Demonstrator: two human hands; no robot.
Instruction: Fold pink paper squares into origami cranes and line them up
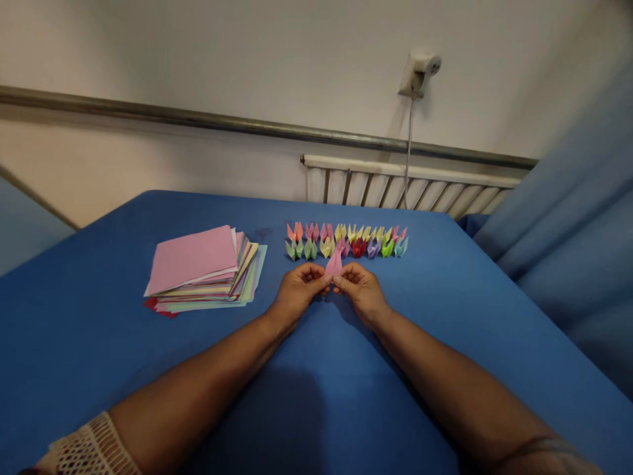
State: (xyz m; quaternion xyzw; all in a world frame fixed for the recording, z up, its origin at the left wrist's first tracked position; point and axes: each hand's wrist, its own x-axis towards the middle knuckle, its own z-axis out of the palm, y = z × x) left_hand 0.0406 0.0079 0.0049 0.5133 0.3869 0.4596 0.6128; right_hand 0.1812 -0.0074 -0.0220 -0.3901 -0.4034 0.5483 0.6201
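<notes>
A small folded pink paper piece [334, 263] stands pointed upward between both hands over the blue table [435, 310]. My left hand [298, 290] pinches its lower left edge with closed fingers. My right hand [360, 287] pinches its lower right edge the same way. Just beyond the hands lie two rows of small folded paper figures [346, 240] in pink, yellow, green, red and purple.
A stack of coloured paper sheets [202, 269], pink on top, lies to the left of the hands. A radiator [405, 188] and a metal rail [198, 120] run along the wall behind. Blue fabric [578, 218] rises at the right.
</notes>
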